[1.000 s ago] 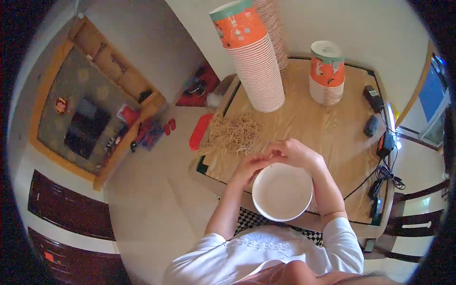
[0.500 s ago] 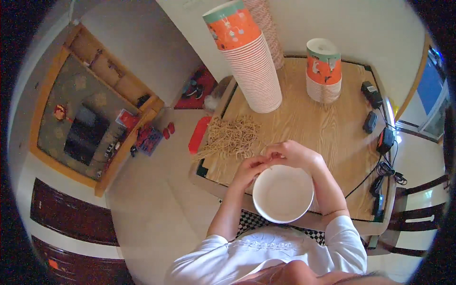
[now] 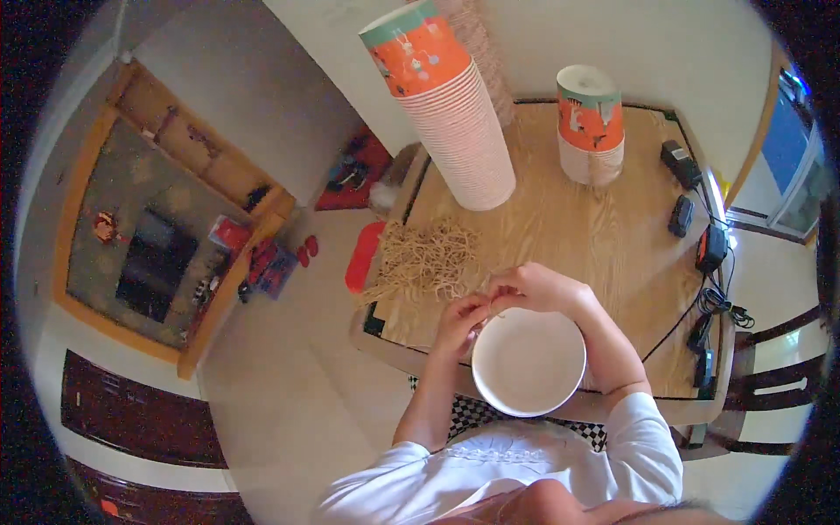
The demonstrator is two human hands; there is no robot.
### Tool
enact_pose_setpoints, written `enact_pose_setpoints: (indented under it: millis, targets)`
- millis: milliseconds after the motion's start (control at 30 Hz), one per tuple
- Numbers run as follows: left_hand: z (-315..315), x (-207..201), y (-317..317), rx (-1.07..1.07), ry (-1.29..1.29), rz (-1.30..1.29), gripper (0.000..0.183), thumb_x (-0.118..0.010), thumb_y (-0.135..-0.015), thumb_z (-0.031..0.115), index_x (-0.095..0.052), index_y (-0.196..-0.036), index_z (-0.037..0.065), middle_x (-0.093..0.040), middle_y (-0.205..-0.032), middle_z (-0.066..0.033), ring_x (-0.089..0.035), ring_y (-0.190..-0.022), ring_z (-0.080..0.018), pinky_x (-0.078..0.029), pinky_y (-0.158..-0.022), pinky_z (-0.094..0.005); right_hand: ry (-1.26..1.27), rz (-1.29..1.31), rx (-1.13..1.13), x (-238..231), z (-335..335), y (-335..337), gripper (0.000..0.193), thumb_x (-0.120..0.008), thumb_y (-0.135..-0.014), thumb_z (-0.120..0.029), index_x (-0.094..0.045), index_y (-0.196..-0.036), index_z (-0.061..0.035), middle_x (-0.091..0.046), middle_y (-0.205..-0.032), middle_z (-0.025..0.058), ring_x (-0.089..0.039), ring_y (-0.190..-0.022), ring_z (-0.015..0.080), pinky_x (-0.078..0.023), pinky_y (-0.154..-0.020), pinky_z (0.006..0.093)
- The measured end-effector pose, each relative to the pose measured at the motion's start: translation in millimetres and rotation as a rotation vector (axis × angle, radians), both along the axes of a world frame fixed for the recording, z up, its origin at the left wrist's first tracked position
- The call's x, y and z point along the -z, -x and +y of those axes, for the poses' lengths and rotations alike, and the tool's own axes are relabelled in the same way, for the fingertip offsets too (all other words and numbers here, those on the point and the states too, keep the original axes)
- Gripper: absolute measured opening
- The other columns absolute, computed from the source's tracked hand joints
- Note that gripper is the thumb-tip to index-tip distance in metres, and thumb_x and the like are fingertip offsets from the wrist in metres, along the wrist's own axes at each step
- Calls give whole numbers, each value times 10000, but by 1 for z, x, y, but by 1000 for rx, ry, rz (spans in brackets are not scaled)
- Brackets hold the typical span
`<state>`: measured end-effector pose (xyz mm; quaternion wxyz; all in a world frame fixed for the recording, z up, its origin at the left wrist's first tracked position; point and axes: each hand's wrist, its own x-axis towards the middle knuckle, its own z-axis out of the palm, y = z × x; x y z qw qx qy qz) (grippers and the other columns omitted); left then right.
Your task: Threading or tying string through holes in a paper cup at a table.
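Observation:
A white round paper tub [image 3: 528,363] stands with its open mouth toward me at the table's near edge. Its inside looks bare and white. At its far left rim my left hand [image 3: 461,325] and my right hand [image 3: 541,287] meet, fingertips pinched close together. A bit of tan shows by the fingertips, too small to tell for sure whether it is a strand. My right forearm runs along the tub's right side. Just beyond my left hand lies a tangled heap of tan twine strands [image 3: 427,255].
A tall leaning stack of nested paper tubs [image 3: 464,131], orange and green on top, rises at the back left. A shorter stack [image 3: 591,131] stands farther right. Black adapters and cables [image 3: 713,249] line the table's right edge. A red tray [image 3: 363,254] shows beside the twine.
The view has shifted slightly. My hands stay together at the tub's rim, with the fingertips a little rearranged. The tub and the stacks stand as before.

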<state>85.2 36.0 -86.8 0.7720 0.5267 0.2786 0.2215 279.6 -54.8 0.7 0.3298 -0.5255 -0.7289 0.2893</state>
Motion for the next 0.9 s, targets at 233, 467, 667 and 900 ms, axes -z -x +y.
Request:
enact_pose_setpoints:
  millis: [233, 467, 667, 900]
  targets:
    - [-4, 0, 1, -61, 13, -11, 150, -680, -802, 132, -642, -934, 73, -576, -754, 47, -492, -619, -28, -365, -525, -170, -78, 51, 27, 18, 8, -4, 154, -611, -817, -142, -615, -938, -48, -641, -870, 109, -625, -777, 280, -490, -683, 357]
    - [-4, -4, 0, -21, -80, -39, 135, -669, -810, 133, -643, -927, 71, -580, -800, 50, -502, -674, -32, -378, -570, -181, -20, 76, -5, 11, 6, -2, 153, -632, -798, -137, -616, -912, -36, -635, -839, 109, -625, -749, 256, -493, -667, 343]
    - [-3, 4, 3, -75, -33, -24, 100, -645, -829, 124, -631, -917, 80, -594, -777, 36, -524, -656, -43, -396, -557, -182, -47, 42, -13, 12, 5, -1, 152, -648, -784, -135, -609, -896, -40, -631, -816, 106, -627, -734, 244, -494, -660, 338]
    - [-7, -7, 8, -135, 0, -40, 79, -625, -843, 113, -603, -915, 87, -609, -752, 18, -568, -655, -70, -461, -579, -205, 47, 66, -38, 8, 1, 4, 167, -631, -807, -188, -596, -908, -60, -634, -792, 113, -627, -738, 265, -490, -665, 355]
